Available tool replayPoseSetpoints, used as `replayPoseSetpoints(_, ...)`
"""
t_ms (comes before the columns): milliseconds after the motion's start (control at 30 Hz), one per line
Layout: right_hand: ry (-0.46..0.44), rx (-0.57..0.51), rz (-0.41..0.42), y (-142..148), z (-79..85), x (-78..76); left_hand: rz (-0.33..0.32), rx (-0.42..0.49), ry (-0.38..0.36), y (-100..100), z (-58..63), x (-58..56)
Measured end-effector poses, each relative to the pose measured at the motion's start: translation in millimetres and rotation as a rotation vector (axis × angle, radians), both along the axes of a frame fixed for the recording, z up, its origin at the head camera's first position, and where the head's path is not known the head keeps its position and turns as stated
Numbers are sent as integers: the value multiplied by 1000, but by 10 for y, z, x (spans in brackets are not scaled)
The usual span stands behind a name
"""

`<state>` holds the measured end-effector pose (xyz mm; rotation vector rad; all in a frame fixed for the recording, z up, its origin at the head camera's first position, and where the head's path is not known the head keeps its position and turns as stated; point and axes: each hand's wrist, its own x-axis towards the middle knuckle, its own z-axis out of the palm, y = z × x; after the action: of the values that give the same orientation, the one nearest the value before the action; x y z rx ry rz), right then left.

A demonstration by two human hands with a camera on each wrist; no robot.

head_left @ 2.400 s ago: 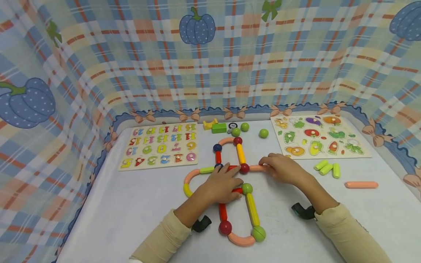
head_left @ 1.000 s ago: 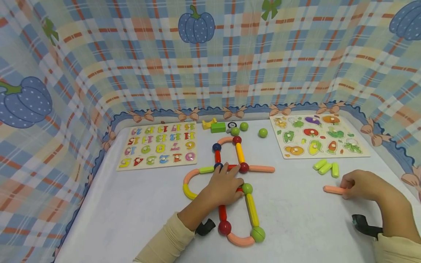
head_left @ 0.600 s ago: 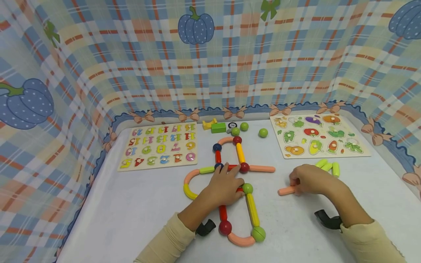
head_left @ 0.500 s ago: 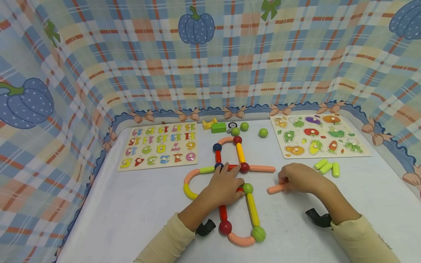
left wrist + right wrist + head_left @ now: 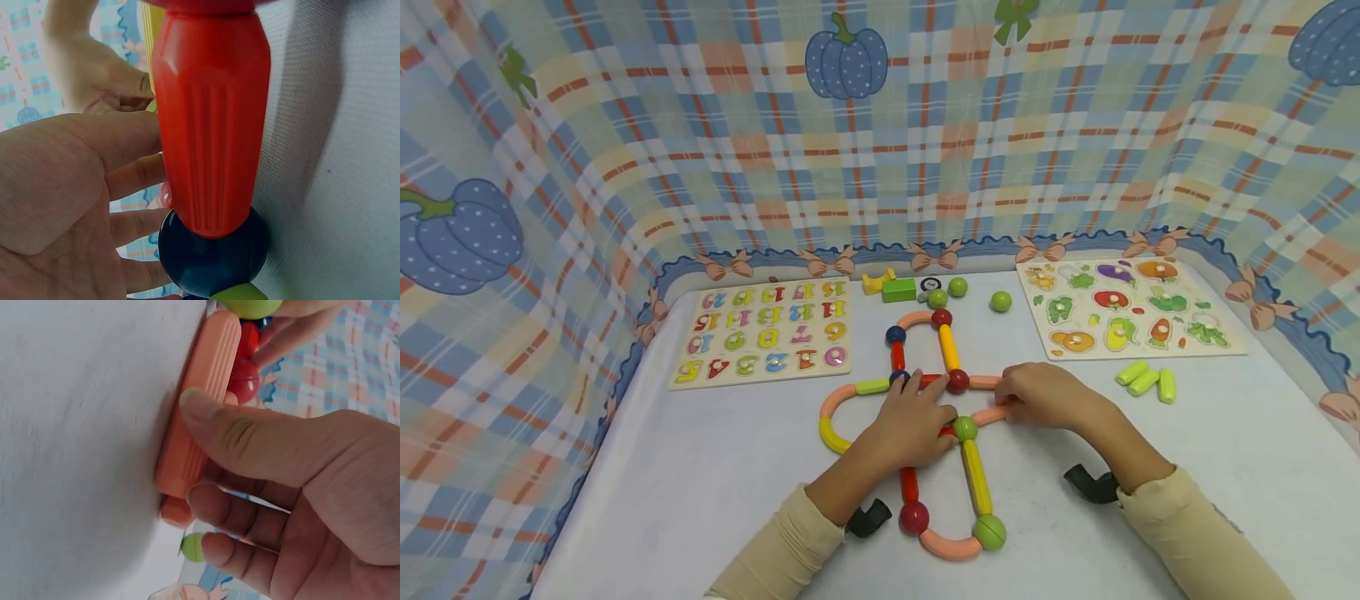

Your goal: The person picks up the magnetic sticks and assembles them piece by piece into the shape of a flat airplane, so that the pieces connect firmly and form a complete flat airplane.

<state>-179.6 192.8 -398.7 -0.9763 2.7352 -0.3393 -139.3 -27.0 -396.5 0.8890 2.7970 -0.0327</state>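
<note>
My right hand (image 5: pixel 1048 396) pinches a straight salmon-pink stick (image 5: pixel 990 415) between thumb and fingers. The stick's left end meets a green ball (image 5: pixel 965 429). Just behind it, a second pink stick (image 5: pixel 983 382) extends from a dark red ball (image 5: pixel 957 382). My left hand (image 5: pixel 910 425) rests, fingers spread, over the middle of a flat figure of sticks and balls, hiding part of it. Close up in the left wrist view are a red stick (image 5: pixel 212 125) and a dark blue ball (image 5: pixel 209 256). A ribbed yellow stick (image 5: pixel 977 477) runs toward me from the green ball.
A number puzzle board (image 5: pixel 767 333) lies back left, a vegetable puzzle board (image 5: pixel 1131 308) back right. Several loose green balls (image 5: pixel 1001 301) and a green block (image 5: pixel 898 290) sit at the back. Short light-green sticks (image 5: pixel 1144 382) lie right of my right hand.
My right hand left the pink stick beside the dark red ball, took another from the far right, and carried it left to the green ball. My left hand has barely moved.
</note>
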Motion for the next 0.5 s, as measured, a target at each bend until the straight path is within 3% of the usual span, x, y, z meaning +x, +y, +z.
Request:
replayPoseSetpoints(333,16,-69,33,60,-36,-15,-5,10,12,-8,-20,-19)
replayPoseSetpoints(500,-30,-100,27,86,-21,-14,-9,8,7,-10,-7,-13)
